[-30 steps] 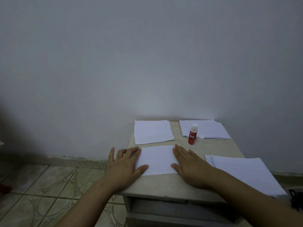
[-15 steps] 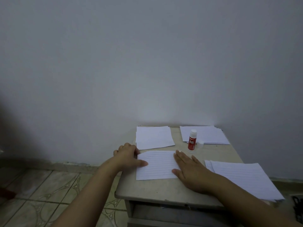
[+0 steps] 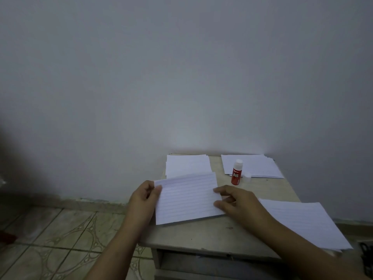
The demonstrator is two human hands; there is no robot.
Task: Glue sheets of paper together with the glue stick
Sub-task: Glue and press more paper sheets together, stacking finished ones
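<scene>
Lined sheet (image 3: 186,197) now lifted, tilted

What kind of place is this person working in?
Probably a room in a home: a small worn table pushed against a bare wall, over a patterned tile floor.

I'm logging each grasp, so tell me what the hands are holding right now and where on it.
The lined paper: left hand pinches its left edge near the top corner, right hand holds its right edge.
</scene>
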